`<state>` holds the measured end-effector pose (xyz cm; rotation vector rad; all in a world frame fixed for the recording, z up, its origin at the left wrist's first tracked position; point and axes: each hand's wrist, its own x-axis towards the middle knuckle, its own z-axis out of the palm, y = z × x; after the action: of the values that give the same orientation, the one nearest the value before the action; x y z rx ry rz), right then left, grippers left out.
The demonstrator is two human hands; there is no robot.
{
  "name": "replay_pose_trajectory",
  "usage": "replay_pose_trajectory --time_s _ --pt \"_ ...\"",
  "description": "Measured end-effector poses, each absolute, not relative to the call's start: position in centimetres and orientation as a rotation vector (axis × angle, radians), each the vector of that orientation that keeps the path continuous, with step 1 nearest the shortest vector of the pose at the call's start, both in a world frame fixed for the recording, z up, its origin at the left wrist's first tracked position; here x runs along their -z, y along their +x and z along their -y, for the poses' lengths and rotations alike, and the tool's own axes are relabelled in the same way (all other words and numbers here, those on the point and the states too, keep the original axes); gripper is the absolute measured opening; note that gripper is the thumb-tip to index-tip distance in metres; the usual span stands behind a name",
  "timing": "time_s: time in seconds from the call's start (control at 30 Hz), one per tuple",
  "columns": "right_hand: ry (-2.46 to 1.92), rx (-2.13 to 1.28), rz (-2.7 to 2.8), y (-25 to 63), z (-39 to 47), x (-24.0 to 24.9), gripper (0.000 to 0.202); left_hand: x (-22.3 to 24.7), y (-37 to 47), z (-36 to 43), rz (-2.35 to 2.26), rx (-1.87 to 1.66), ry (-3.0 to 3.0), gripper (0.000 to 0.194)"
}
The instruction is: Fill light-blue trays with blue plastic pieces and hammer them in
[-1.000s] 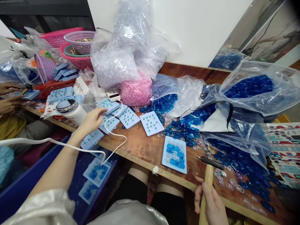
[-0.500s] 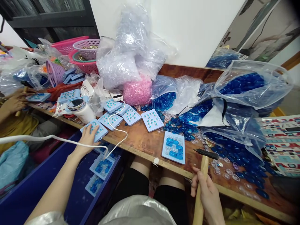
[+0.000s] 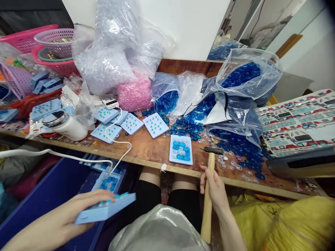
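Observation:
My left hand (image 3: 70,212) is closed on a light-blue plastic panel (image 3: 104,211), holding it tilted in the air beside the blue bin (image 3: 26,212). Small teal pieces show on its upper face, partly covered by my fingers. In my right hand (image 3: 216,186) is a hammer (image 3: 207,205), gripped by its wooden handle, with the dark head up over the table edge. Left of the hammer head, another panel (image 3: 190,140) lies on the wooden table (image 3: 146,153), with clear and blue translucent pieces in it. Farther left lie several panels (image 3: 155,124) with teal pieces.
Open bags of blue pieces (image 3: 167,101) spill across the table. Clear bags (image 3: 104,69) and a pink bag (image 3: 134,92) stand behind. A white cable (image 3: 128,150) crosses the table near a white canister (image 3: 69,127). More panels (image 3: 115,183) lie in the bin. Printed sheets (image 3: 300,122) are right.
My left hand has lifted a panel off the table's front edge and brought it toward me. My right hand keeps hold of the hammer. The view has turned to the right.

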<state>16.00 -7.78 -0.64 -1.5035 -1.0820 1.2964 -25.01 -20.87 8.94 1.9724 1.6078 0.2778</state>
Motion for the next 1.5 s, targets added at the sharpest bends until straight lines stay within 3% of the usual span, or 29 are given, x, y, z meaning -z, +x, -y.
replay_pose_trajectory --time_s 0.1,0.17,0.3,0.4,0.53,0.63,0.73,0.87,1.1,1.33,1.5 --pt "-1.493 -1.293 1.082 16.0 8.0 0.5 0.039 -9.2 -19.3 15.9 -1.339 -0.282 1.935 0.045" --pt "-1.48 -1.281 1.079 16.0 8.2 0.4 0.039 -7.8 -16.5 11.7 -1.386 -0.49 2.041 0.049" --pt "-1.465 -1.293 1.034 16.0 8.4 0.5 0.044 -3.7 -13.9 3.8 -1.688 -0.869 2.168 0.052" --pt "-1.462 -1.327 1.014 16.1 8.3 0.4 0.046 -2.2 -14.6 -0.7 -1.794 -0.86 2.193 0.06" --pt "-1.48 -1.356 1.022 16.2 8.0 0.1 0.045 -2.6 -19.7 -4.3 -2.377 -0.931 1.884 0.052" --pt "-1.499 -1.351 1.034 16.3 7.9 0.2 0.043 -3.0 -25.1 -5.7 -2.673 -0.732 1.588 0.056" --pt "-1.511 -1.335 1.03 16.3 7.9 0.3 0.044 -3.2 -28.9 -6.3 -2.621 -0.496 1.617 0.063" --pt "-1.517 -1.294 0.992 16.1 7.9 0.5 0.046 -3.7 -29.0 -5.3 -2.441 -0.39 1.945 0.068" --pt "-1.51 -1.31 1.006 15.9 7.8 0.4 0.045 -3.9 -22.9 -4.0 -1.748 -0.548 2.336 0.049" --pt "-1.504 -1.303 0.989 15.7 7.9 0.3 0.049 -1.7 -24.1 -5.0 -2.446 -0.721 1.788 0.056" --pt "-1.469 -1.313 1.005 15.8 7.9 0.4 0.045 -1.4 -24.1 -5.5 -2.349 -0.694 1.827 0.057"
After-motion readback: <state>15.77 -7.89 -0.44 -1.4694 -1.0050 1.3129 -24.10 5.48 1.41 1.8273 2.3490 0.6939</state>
